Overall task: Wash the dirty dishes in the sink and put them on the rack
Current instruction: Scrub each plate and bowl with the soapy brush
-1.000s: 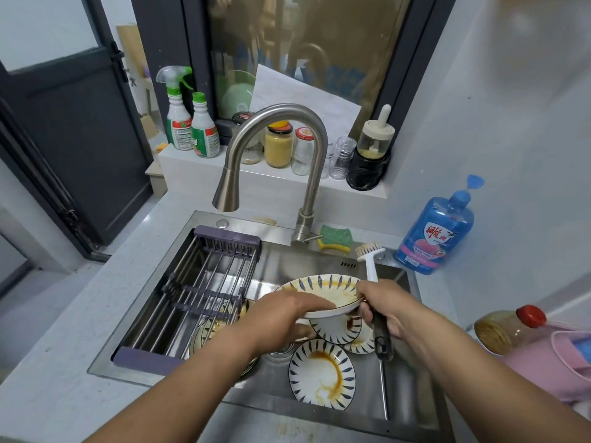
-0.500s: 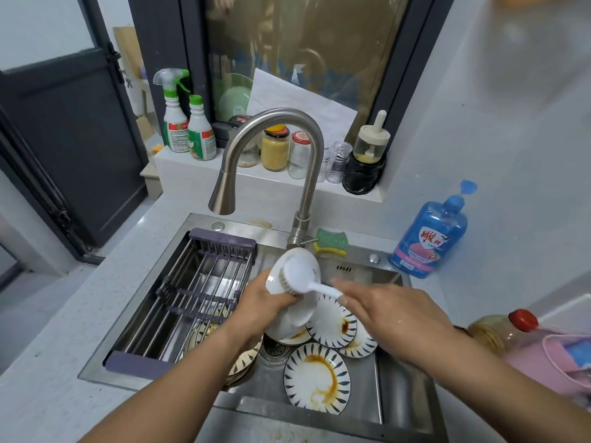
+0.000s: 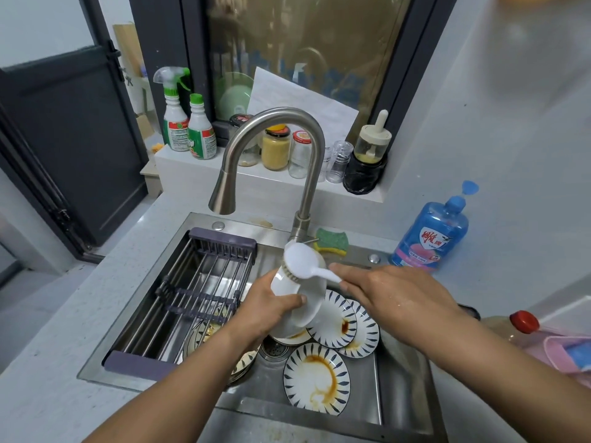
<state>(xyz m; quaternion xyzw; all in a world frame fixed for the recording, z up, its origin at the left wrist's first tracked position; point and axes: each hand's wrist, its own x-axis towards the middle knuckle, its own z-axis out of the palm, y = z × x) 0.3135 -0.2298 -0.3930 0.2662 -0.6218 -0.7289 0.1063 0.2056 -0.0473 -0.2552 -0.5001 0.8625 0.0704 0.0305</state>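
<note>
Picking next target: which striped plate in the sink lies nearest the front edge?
The plate with the big brown swirl; the others lie farther back, partly covered.

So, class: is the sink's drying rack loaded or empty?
Empty: nothing rests on the rack's bars; dirty plates lie beneath, in the sink.

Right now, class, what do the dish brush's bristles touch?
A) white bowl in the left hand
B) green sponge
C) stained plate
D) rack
A: the dish brush in the right hand has its bristles against the white bowl that the left hand grips.
</note>
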